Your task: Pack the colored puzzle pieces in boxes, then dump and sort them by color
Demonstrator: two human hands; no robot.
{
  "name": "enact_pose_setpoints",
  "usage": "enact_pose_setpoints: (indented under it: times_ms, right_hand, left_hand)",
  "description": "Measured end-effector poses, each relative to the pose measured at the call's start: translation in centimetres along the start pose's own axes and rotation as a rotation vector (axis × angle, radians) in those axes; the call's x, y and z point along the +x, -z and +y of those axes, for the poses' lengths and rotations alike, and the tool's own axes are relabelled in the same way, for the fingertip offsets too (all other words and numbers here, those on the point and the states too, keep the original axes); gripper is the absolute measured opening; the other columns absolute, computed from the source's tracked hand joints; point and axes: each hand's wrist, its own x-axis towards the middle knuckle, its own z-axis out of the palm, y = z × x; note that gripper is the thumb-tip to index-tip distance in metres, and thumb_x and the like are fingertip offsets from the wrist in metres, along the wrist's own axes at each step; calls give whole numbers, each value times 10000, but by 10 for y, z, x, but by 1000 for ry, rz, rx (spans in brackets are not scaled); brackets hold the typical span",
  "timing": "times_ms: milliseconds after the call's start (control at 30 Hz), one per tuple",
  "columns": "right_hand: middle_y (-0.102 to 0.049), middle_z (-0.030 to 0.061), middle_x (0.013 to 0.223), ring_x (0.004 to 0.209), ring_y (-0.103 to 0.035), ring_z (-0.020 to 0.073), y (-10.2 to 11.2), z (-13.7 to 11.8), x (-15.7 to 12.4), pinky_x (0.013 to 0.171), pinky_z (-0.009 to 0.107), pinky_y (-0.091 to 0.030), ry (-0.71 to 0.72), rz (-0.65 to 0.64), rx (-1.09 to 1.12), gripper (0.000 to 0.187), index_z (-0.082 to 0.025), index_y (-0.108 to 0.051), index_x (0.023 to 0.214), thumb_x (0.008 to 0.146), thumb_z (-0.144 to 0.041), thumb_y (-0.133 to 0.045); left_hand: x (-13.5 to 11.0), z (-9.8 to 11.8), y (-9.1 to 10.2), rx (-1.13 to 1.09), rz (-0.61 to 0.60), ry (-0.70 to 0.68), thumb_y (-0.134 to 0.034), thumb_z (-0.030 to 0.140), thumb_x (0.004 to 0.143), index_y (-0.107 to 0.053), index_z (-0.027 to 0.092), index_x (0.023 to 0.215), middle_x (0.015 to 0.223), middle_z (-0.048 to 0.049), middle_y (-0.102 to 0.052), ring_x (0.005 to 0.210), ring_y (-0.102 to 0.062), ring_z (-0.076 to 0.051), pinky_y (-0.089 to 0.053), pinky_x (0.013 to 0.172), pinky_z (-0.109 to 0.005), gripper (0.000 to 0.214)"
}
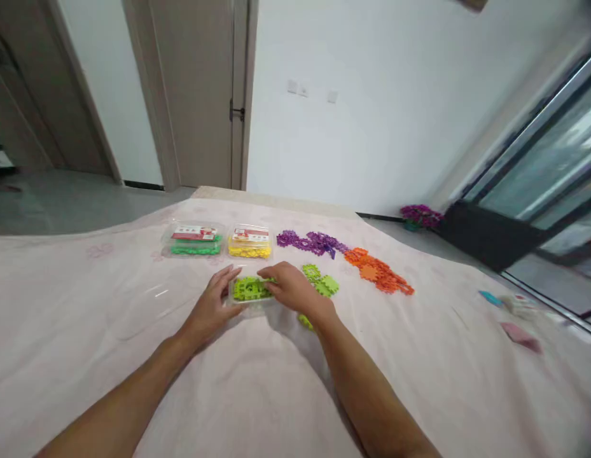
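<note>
A small clear plastic box (250,294) filled with light green toy pieces lies on the pale pink cloth (276,381). My left hand (214,304) rests against the box's left side, fingers curled round its edge. My right hand (290,286) lies over the box's right end, fingers bent down onto the green pieces inside. More loose light green pieces (322,280) lie just right of my right hand, and one (305,321) shows under my right wrist.
At the back stand a closed box of dark green pieces (194,240) and one of yellow pieces (250,242). A purple pile (312,242) and an orange pile (378,270) lie to the right. A clear lid (142,308) lies left. Small items (512,318) sit far right.
</note>
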Motion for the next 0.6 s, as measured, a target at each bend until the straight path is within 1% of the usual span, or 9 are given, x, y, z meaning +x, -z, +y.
enact_pose_setpoints:
  times_ms: [67,133,233,300,367,433,467,533,600]
  right_hand:
    - [-766,113,1094,1066,-658,231,-1,-2,0,930,316,-450,-21,-19,-14,288,-182,-746,1176,945,-166,-576]
    - [-767,109,1085,1062,-661,230,-4,-4,1,934,326,-455,-14,-24,16,286,-186,-744,1173,946,-161,-573]
    - [-752,95,1175,1098,-661,216,-9,-5,2,974,336,-464,55,-8,152,378,-197,-680,1295,934,-140,-582]
    - [-725,101,1259,1163,-647,219,-9,-2,2,1017,355,-463,68,24,211,436,-195,-634,1360,928,-147,-595]
    - [-705,111,1303,1212,-630,234,-3,6,0,1048,378,-459,18,64,208,438,-189,-640,1353,917,-159,-616]
    - [-726,109,1261,1178,-651,241,9,17,-5,1036,382,-472,-80,81,172,398,-182,-680,1296,903,-148,-622]
    - [-748,104,1208,1128,-674,238,16,23,-8,1009,373,-487,-137,69,160,373,-178,-704,1255,893,-135,-623]
    - [-779,81,1096,1006,-711,218,30,35,-16,920,335,-521,-243,4,183,337,-183,-738,1181,869,-111,-633]
    - [-786,54,1047,922,-720,195,41,44,-23,823,287,-534,-304,-71,250,312,-203,-757,1125,838,-118,-671]
  left_hand:
    - [0,-1,-1,0,-7,7,-743,353,808,-523,226,1464,1565,-138,-398,1479,-374,-303,-396,1188,-475,704]
    - [-1,-2,-1,-4,-14,6,-742,364,816,-527,254,1463,1575,-128,-379,1480,-373,-305,-416,1173,-482,691]
    - [-2,-1,-1,-17,-29,-12,-742,382,831,-544,286,1451,1596,-117,-330,1482,-370,-309,-455,1141,-480,658]
    - [-3,0,0,-2,-18,-45,-727,386,851,-569,294,1427,1614,-110,-293,1484,-369,-310,-454,1143,-481,604]
    - [-5,1,0,40,-1,-97,-700,386,879,-611,291,1382,1630,-101,-262,1453,-421,-304,-424,1169,-494,519]
    - [-6,0,-1,103,10,-159,-673,387,900,-674,281,1291,1639,-89,-255,1410,-479,-301,-390,1193,-509,405]
    - [-6,0,-1,139,15,-184,-665,392,906,-704,274,1234,1640,-82,-263,1396,-495,-305,-386,1195,-513,351]
    - [-7,0,-1,227,21,-207,-660,412,906,-738,262,1133,1639,-71,-288,1384,-507,-324,-418,1173,-515,283]
    - [-7,2,-1,320,25,-199,-661,437,899,-745,255,1083,1634,-72,-317,1341,-548,-337,-476,1120,-513,272]
